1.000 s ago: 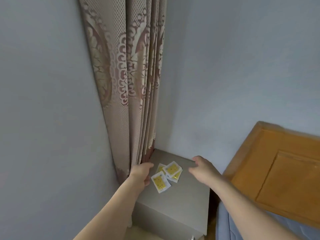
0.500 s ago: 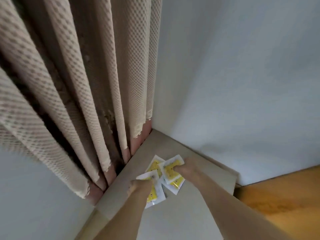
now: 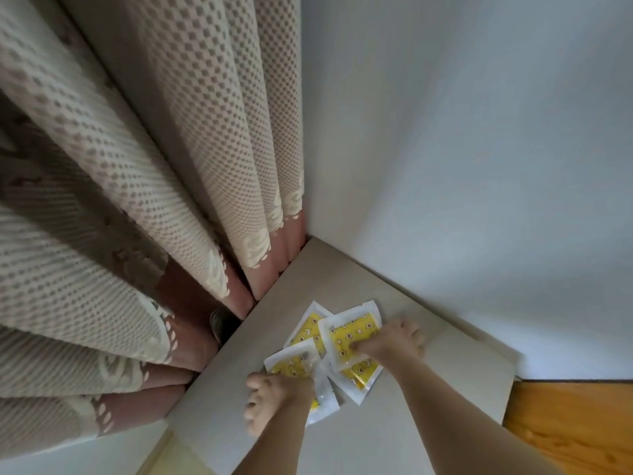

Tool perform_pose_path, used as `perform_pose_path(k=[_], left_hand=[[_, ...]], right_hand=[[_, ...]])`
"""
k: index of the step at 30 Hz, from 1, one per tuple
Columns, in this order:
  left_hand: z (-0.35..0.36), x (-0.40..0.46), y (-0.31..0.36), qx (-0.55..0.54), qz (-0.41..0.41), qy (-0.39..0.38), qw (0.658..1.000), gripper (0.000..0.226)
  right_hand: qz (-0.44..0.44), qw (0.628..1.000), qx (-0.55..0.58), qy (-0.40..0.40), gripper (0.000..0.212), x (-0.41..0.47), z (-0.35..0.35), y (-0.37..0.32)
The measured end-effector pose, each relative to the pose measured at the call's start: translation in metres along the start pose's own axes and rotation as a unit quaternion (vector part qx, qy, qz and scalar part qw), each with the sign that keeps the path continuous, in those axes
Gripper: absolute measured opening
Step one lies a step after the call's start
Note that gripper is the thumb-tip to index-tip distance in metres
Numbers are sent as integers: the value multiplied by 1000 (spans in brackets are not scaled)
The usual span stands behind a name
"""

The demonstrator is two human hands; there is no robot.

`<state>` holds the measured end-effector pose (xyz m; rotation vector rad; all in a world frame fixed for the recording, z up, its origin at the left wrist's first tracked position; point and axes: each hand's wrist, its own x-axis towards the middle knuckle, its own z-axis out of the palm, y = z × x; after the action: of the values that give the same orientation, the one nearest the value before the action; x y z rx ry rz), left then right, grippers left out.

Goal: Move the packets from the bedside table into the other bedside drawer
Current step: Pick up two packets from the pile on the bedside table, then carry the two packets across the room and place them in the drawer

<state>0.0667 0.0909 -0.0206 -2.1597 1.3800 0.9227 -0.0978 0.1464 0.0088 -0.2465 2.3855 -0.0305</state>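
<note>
Here the packets [image 3: 346, 341] lie in a loose, overlapping fan on the grey counter [image 3: 445, 389], in the corner by the curtain [image 3: 137, 200] and the pale wall [image 3: 479, 166]. Each is a flat square sachet, white at the sealed border with a yellow printed centre dotted with small dark marks; four seem to show, though the overlap makes the count unsure. The right hand [image 3: 394, 341] rests on the topmost packet, its thumb pressed on the yellow face and the other fingers spread past the packet's far edge onto the counter; its grip is apart, not closed round anything. The left hand [image 3: 274, 395] sits on the near-left packet, fingers loosely bent towards the counter's curtain side; whether that grip pinches the packet I cannot tell. One packet pokes out just under the right wrist, another just beyond the thumb. A strip of orange wood [image 3: 565, 423] shows to the right of the right forearm.

Against half a second ago, the view has dropped closer, and the right hand has slid further over the top packet. The left hand covers more of its packet.
</note>
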Motion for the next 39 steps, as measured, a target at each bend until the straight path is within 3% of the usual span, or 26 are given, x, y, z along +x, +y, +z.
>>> perform_pose_path(k=[3, 6, 10, 13, 17, 21, 24, 26, 30, 35, 39], left_hand=[[-1, -4, 0, -4, -10, -6, 1000, 92], [-4, -10, -1, -12, -13, -11, 1000, 86], [-10, -18, -2, -147, 72, -47, 985, 42], [-33, -44, 8, -185, 163, -48, 968, 40], [-85, -103, 31, -194, 223, -71, 953, 45], [-149, -187, 44, -179, 298, -97, 933, 19], [-182, -256, 36, -194, 361, -153, 899, 16], [-191, -297, 23, -181, 401, -197, 876, 1], [-180, -368, -6, -134, 493, -305, 804, 15], [-159, -468, -78, -82, 537, -406, 735, 16], [-143, -553, -162, 7, 574, -487, 658, 11]], right_hand=[[-9, 1000, 26, 12, 91, 3, 1, 0], [-36, 996, 60, 49, 63, 4, 6, 0], [-85, 969, 225, 54, 13, -7, 0, 4], [-89, 928, 358, 48, 8, -32, -23, 11], [-80, 889, 443, 89, 15, -98, -85, 30], [-64, 861, 478, 161, 5, -184, -146, 69], [-32, 794, 561, 234, 4, -260, -183, 107], [-3, 735, 618, 278, 9, -309, -199, 135], [61, 635, 670, 380, 13, -407, -209, 197], [126, 544, 676, 481, 16, -534, -178, 266], [206, 458, 670, 546, 18, -640, -132, 318]])
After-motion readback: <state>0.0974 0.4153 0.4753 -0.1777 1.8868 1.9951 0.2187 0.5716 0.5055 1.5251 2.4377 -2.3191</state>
